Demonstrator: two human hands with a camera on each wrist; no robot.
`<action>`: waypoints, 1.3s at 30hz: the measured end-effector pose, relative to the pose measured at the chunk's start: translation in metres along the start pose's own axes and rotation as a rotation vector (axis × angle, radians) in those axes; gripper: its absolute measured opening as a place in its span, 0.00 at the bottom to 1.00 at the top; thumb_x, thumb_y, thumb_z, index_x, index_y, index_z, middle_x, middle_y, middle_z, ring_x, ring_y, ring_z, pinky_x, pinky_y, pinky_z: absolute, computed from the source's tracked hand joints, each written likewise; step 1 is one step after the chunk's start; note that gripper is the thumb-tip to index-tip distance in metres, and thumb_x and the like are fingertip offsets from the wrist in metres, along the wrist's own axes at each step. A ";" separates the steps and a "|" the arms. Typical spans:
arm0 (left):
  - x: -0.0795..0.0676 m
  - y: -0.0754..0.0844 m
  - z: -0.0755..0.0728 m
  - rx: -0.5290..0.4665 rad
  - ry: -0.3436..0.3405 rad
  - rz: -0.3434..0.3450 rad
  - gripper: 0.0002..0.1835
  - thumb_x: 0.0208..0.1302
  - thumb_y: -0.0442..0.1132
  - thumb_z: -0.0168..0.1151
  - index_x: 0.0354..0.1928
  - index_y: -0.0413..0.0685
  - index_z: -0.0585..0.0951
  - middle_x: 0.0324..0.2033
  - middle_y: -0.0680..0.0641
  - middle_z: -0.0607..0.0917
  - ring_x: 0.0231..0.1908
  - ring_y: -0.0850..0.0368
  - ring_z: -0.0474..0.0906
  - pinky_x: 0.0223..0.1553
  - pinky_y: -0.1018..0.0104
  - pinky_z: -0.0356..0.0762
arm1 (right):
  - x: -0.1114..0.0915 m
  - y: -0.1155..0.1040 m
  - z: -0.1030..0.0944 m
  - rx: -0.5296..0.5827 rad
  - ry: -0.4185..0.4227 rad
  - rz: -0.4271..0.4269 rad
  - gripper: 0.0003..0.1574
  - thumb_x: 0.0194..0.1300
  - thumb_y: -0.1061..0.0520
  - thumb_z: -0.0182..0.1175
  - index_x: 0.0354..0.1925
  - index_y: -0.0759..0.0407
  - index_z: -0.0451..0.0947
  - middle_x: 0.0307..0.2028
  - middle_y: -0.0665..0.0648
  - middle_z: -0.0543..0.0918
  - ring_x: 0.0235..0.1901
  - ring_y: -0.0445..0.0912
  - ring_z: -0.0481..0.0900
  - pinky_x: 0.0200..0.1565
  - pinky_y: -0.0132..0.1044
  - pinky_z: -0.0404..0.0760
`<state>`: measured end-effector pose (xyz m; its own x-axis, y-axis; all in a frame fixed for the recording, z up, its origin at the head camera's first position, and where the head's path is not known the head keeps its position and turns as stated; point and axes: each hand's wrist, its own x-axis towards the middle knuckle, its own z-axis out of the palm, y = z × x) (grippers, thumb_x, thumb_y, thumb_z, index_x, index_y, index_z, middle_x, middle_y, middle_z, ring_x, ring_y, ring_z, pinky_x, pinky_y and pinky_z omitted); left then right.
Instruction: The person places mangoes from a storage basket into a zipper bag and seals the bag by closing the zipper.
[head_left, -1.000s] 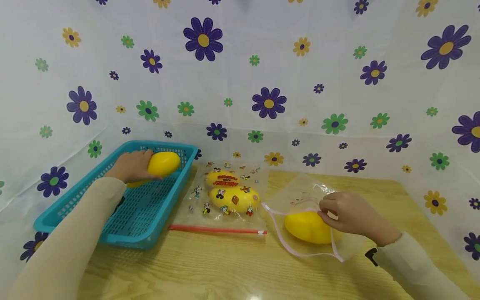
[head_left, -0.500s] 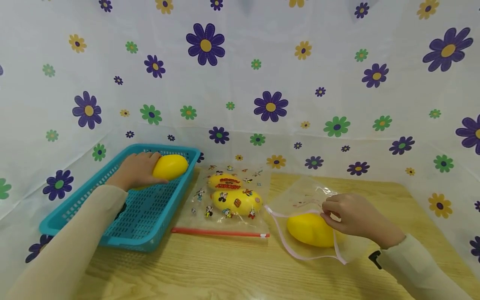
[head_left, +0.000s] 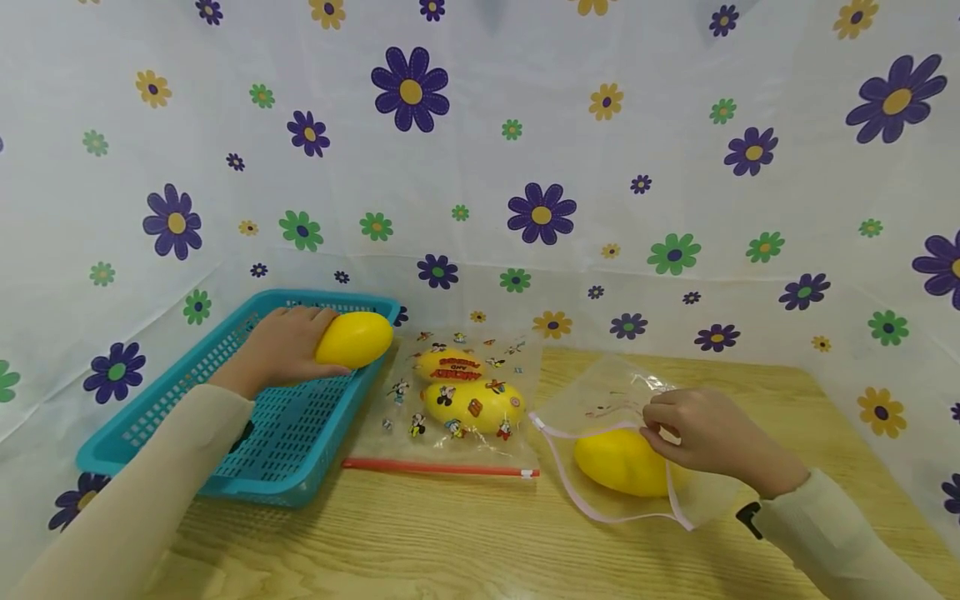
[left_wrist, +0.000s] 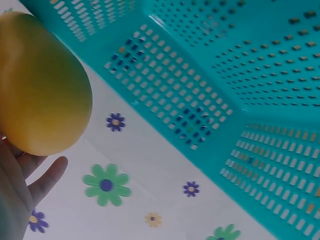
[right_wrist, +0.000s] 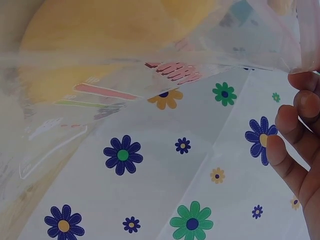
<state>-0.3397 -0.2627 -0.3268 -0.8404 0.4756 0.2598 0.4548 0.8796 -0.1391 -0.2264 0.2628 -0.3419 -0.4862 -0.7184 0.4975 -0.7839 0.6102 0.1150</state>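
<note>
A smooth yellow mango is in the grip of my left hand, raised over the right side of the turquoise basket. The left wrist view shows that mango beside the basket wall, with fingers beneath it. On the right, a clear zip bag with a pink-edged mouth lies with its mouth spread. Inside it rests another yellow mango. My right hand pinches the bag's upper edge between thumb and fingers. The right wrist view has the bag's film stretched toward the fingertips.
Between basket and open bag, a printed clear bag with a red slider strip lies flat, holding two yellow mangoes. All stand on a wooden table. A flower-patterned sheet hangs behind and at both sides.
My left hand has lifted the mango and carried it rightward, from inside the basket toward its right rim. The right hand keeps its pinch on the bag; the view tilted slightly.
</note>
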 end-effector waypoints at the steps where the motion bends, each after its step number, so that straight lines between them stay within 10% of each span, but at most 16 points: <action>1: 0.000 0.002 -0.001 0.004 0.004 0.009 0.44 0.47 0.69 0.61 0.57 0.42 0.70 0.47 0.40 0.82 0.43 0.45 0.76 0.49 0.45 0.72 | 0.000 0.000 0.000 -0.001 0.001 -0.001 0.15 0.44 0.61 0.66 0.18 0.46 0.69 0.15 0.40 0.65 0.19 0.28 0.54 0.21 0.20 0.56; 39: 0.005 0.119 -0.037 0.001 0.168 0.311 0.46 0.40 0.68 0.67 0.57 0.46 0.72 0.49 0.48 0.82 0.48 0.50 0.77 0.51 0.52 0.74 | 0.000 0.001 0.000 0.017 -0.005 0.003 0.16 0.45 0.62 0.66 0.18 0.45 0.69 0.16 0.39 0.65 0.19 0.28 0.54 0.22 0.20 0.56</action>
<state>-0.2785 -0.1555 -0.3073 -0.6012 0.7142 0.3584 0.6812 0.6926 -0.2373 -0.2270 0.2632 -0.3423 -0.4901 -0.7185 0.4935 -0.7890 0.6063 0.0990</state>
